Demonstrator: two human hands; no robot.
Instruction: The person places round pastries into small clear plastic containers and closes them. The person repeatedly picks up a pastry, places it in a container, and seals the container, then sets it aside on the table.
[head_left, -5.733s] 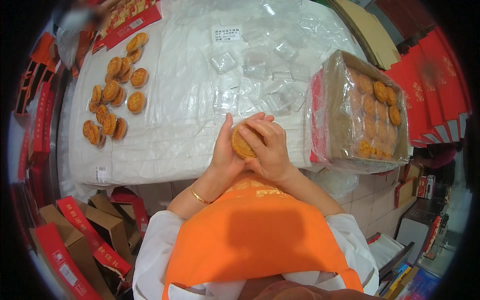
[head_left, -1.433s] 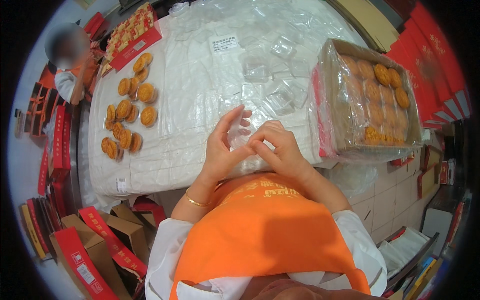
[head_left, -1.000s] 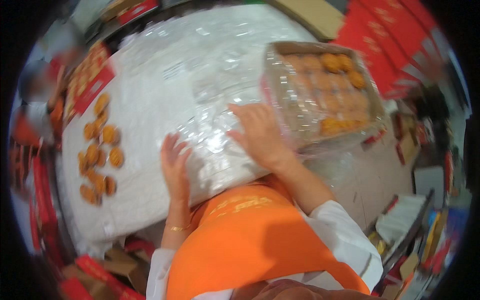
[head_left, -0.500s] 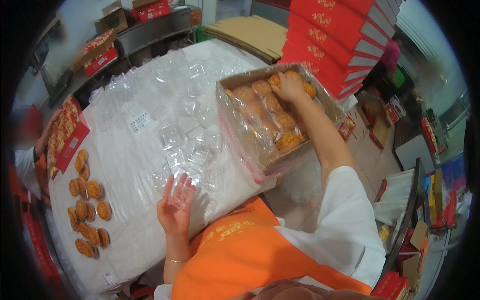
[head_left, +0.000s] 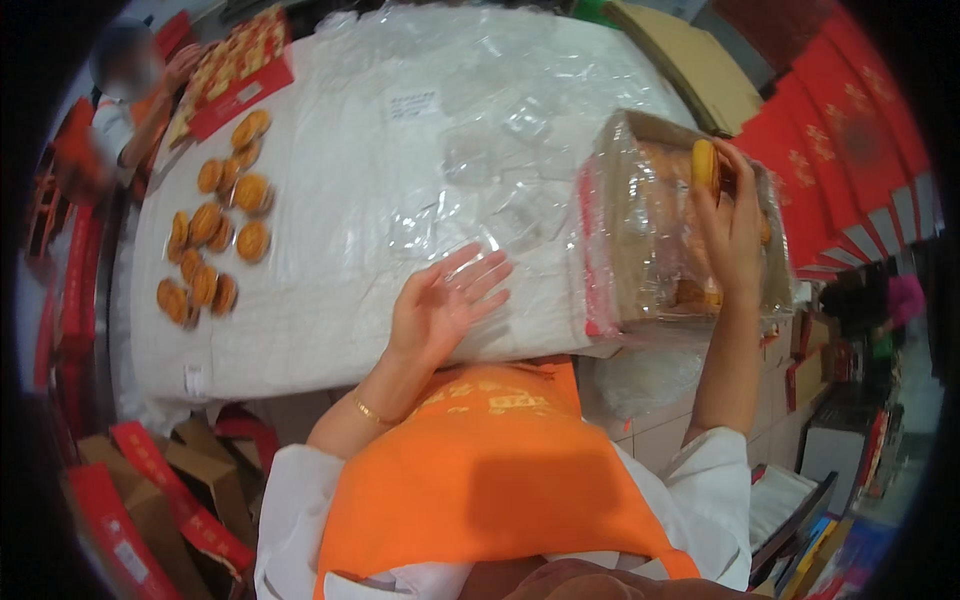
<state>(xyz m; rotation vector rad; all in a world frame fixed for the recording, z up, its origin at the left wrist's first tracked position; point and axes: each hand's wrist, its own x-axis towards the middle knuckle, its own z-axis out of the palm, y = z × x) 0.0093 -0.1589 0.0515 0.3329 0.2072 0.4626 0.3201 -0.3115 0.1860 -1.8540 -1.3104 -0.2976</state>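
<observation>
Above the cardboard box (head_left: 640, 290), my right hand (head_left: 735, 225) pinches a golden mooncake (head_left: 705, 165) on edge between thumb and fingers. More mooncakes lie in the box, partly hidden by its clear plastic liner and my hand. My left hand (head_left: 430, 315) is palm up over the table's near edge, fingers loosely curved. A small clear plastic tray (head_left: 457, 272) lies across its fingers, hard to make out against the skin. Several empty clear trays (head_left: 525, 118) are scattered on the white-covered table (head_left: 330, 200) beyond it.
Several mooncakes (head_left: 252, 192) in clear trays sit on the table's left. Behind them, another person (head_left: 130, 130) touches a red patterned box (head_left: 240, 75). Red boxes (head_left: 840, 130) are stacked at the right, beside flat cardboard (head_left: 690, 60). Open cartons (head_left: 205, 470) stand lower left.
My right hand has lifted a mooncake up from the box. My left hand stays palm up with the tray. The view has turned, so the table and box appear rotated.
</observation>
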